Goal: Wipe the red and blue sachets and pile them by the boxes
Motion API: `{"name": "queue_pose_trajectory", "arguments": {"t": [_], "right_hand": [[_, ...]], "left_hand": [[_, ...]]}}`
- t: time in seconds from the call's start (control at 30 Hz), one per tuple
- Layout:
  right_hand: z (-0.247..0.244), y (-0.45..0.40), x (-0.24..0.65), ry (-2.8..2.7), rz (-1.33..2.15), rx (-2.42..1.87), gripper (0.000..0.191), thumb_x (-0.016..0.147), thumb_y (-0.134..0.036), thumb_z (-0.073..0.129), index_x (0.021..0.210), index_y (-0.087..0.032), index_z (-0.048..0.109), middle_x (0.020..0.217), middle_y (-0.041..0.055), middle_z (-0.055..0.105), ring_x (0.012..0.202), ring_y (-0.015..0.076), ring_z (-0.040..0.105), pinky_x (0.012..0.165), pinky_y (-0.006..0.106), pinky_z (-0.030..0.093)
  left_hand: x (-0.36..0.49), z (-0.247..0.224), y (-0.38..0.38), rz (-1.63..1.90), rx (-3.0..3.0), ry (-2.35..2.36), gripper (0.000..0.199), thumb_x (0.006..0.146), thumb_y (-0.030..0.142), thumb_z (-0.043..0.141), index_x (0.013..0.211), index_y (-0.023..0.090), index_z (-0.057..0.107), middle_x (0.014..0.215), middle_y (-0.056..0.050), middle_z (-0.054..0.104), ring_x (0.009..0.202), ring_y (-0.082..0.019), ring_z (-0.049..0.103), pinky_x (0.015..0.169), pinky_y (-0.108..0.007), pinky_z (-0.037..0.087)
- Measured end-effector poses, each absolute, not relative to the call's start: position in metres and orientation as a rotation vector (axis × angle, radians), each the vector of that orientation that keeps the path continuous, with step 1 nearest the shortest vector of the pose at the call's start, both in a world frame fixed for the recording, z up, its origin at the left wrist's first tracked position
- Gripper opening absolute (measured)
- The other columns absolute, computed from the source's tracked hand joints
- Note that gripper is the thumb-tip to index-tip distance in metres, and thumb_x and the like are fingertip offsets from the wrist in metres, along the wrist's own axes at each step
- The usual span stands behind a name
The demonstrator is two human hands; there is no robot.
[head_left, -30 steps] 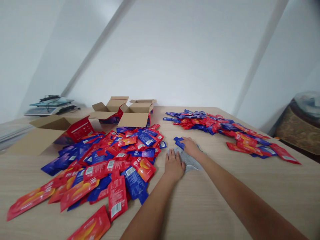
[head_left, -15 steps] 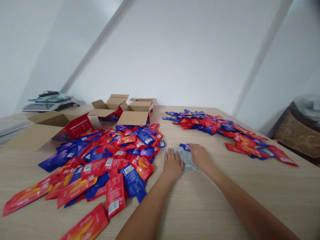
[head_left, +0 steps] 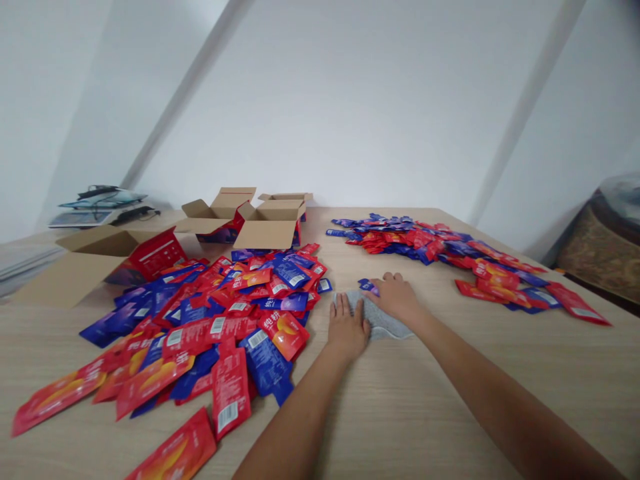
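Note:
A grey cloth (head_left: 387, 325) lies on the table in front of me. My left hand (head_left: 349, 327) rests flat on its left side, fingers stretched out. At the cloth's far edge, a small blue sachet (head_left: 369, 287) is pinched by my right hand (head_left: 397, 298), whose palm hides part of the sachet. To the left of my hands spreads a big heap of red and blue sachets (head_left: 240, 308). A second pile of such sachets (head_left: 423, 241) lies farther off, to the right.
Opened cardboard boxes (head_left: 267, 233) stand behind the left heap, with a larger open box (head_left: 75, 267) at the left. A scale-like device with cables (head_left: 100, 210) sits at the far left. A white wall (head_left: 360, 100) rises behind the table. A brown patterned object (head_left: 600, 247) is at the right.
My right hand has shifted slightly up and to the right with the blue sachet, and the cloth's right part shows more. The left hand stays flat on the cloth.

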State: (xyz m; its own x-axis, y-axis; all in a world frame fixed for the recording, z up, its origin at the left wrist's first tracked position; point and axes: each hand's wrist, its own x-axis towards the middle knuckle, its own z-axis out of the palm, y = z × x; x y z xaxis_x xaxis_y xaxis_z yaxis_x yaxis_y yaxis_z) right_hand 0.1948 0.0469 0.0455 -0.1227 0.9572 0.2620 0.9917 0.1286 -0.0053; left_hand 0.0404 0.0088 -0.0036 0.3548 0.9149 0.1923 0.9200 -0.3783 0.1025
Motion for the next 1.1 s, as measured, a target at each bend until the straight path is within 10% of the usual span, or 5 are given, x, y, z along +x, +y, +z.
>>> {"name": "queue_pose_trajectory", "arguments": {"t": [0.4, 0.8, 1.1], "right_hand": [[0.015, -0.025, 0.203, -2.448, -0.306, -1.702, 0.042, 0.089, -0.039, 0.046, 0.116, -0.012, 0.064, 0.121, 0.017, 0.062, 0.123, 0.0308, 0.046, 0.103, 0.049, 0.029], [0.038, -0.008, 0.261, -2.22, 0.111, -1.591, 0.053, 0.077, -0.011, 0.042, 0.128, -0.023, 0.054, 0.12, 0.0075, 0.064, 0.104, 0.0197, 0.063, 0.092, 0.033, 0.046], [0.091, 0.073, 0.138, -1.841, 1.067, -1.122, 0.035, 0.083, -0.026, 0.05, 0.115, -0.017, 0.061, 0.106, 0.0089, 0.069, 0.088, 0.0205, 0.067, 0.078, 0.034, 0.052]], "left_hand": [[0.044, 0.001, 0.009, -0.294, -2.546, -1.787, 0.056, 0.094, 0.04, 0.029, 0.143, 0.014, 0.033, 0.149, -0.017, 0.027, 0.139, -0.033, 0.017, 0.11, -0.049, 0.018], [0.039, 0.001, 0.007, -0.294, -2.538, -1.782, 0.056, 0.094, 0.042, 0.028, 0.143, 0.017, 0.032, 0.149, -0.015, 0.028, 0.139, -0.033, 0.019, 0.109, -0.052, 0.019], [0.039, -0.003, 0.009, -0.383, -2.542, -1.762, 0.056, 0.092, 0.042, 0.031, 0.141, 0.016, 0.037, 0.147, -0.016, 0.033, 0.138, -0.033, 0.022, 0.109, -0.051, 0.021]]}}
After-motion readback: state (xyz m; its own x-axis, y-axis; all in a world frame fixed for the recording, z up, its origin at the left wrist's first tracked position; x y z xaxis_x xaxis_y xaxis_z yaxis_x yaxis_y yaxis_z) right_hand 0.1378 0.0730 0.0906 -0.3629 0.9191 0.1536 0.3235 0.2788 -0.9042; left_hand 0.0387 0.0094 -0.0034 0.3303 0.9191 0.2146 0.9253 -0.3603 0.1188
